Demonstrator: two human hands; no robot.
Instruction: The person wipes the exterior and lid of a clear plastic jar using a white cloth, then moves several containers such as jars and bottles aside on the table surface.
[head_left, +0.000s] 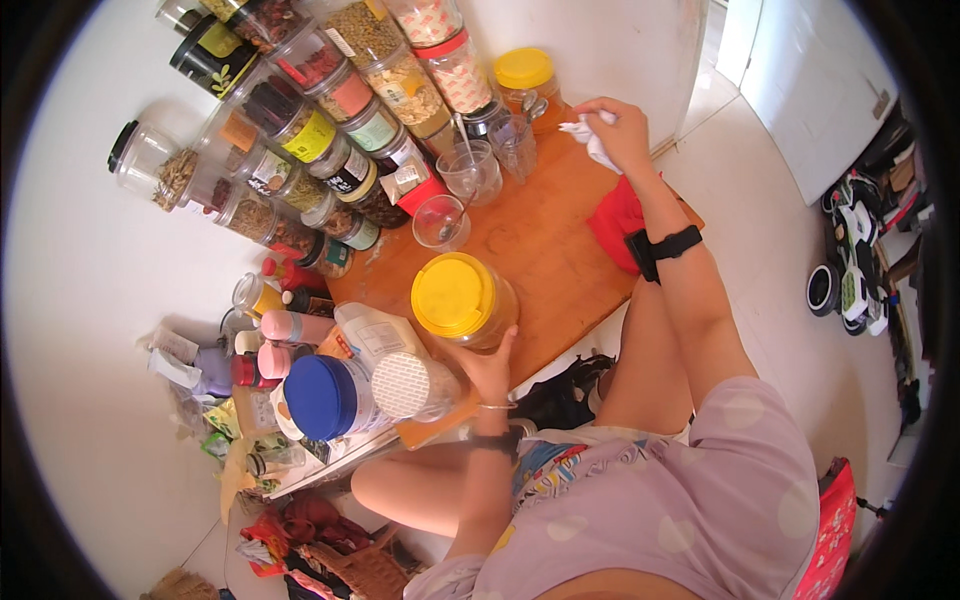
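A clear plastic jar (501, 307) with a yellow screw lid (452, 294) stands near the front of the wooden table (540, 217). My left hand (487, 367) is around the near side of its lower part, thumb raised along the wall. Over the table's far right corner, my right hand (621, 142) grips a crumpled white cloth or tissue (598, 141). Under my right forearm lies a red cloth (616, 225). A second yellow-lidded jar (525, 79) with amber contents stands at the back, left of my right hand.
Stacked jars of dried foods (322, 127) line the wall. Clear cups (442, 223) with spoons stand before them. Left of my left hand are a blue-lidded tub (321, 397), a white-capped container (405, 384) and pink bottles (292, 326). A toy vehicle (855, 262) is on the floor, right.
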